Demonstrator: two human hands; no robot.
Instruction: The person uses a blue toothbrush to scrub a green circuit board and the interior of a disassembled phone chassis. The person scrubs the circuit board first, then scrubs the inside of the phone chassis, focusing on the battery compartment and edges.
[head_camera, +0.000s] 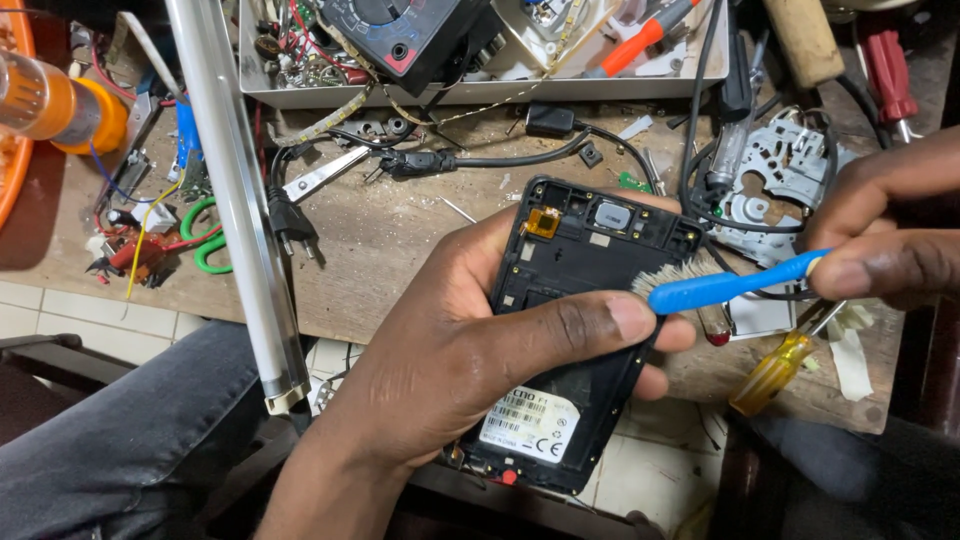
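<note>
The opened phone (570, 330) is matt black plastic, with a small glossy metal square near its top and a smooth white paper label low on its back. The brush (720, 287) has a glossy blue plastic handle and frayed, dull grey bristles. The workbench (400, 240) is bare wood, rough, scratched and dusty. The long tube (240, 200) across it looks smooth and glossy white with a metal end cap. The screwdriver (775, 370) has a clear amber plastic handle. The tray (480, 90) is smooth pale plastic. The trousers (130, 430) are grey woven cloth.
</note>
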